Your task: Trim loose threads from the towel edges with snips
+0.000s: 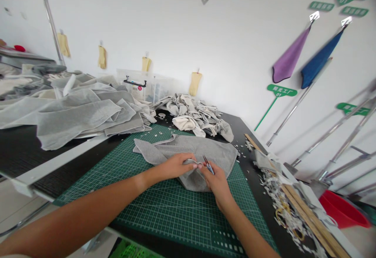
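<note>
A grey cloth (188, 144) lies loosely folded on a green gridded cutting mat (176, 211). My left hand (179, 164) pinches a raised edge of the cloth near its middle. Close beside it, my right hand (214, 175) has thumb and finger on the same edge. Small metal snips (208, 164) are held in my right hand, their pointed tips facing up and away from me. The fingertips of both hands nearly meet at the cloth edge. Part of the snips is hidden by my right hand's fingers.
Stacked grey cloths (79, 113) fill the left; a crumpled pile (196, 113) sits behind the mat near a clear plastic box (141, 87). Along the right edge are wooden strips (311, 218), white scraps (273, 195) and scissors with yellowish handles (282, 215). A red basin (342, 211) stands beyond.
</note>
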The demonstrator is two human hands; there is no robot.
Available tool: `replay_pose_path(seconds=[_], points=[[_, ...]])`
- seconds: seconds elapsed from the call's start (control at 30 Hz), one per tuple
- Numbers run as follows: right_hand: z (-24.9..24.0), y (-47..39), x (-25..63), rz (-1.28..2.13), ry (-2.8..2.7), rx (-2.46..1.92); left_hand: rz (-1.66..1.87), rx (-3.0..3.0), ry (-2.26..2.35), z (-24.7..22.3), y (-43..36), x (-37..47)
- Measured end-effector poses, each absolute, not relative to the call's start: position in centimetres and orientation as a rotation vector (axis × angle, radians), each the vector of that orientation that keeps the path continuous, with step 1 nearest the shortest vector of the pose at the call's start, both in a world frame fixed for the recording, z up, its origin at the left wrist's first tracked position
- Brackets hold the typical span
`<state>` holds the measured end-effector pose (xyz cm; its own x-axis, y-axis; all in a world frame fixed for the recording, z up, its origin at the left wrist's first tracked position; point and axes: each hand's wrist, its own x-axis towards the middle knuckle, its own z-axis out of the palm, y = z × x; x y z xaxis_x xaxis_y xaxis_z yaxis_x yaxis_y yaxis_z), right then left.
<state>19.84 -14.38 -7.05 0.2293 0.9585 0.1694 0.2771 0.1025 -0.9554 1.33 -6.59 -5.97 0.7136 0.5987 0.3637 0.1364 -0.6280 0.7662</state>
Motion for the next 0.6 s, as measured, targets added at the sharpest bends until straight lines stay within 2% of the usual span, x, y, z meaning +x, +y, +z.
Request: replay_pose_path(seconds=[0.4, 0.6], points=[[-7.03, -14.52, 19.96, 0.618, -1.41, -1.451, 0.862, 2.213, 0.605, -6.19, -7.03, 1.53], [-6.98, -14.59, 20.2, 0.697, -1.231, -1.439, 0.887, 2.198, 0.631, -6.06, -6.1, 1.21]])
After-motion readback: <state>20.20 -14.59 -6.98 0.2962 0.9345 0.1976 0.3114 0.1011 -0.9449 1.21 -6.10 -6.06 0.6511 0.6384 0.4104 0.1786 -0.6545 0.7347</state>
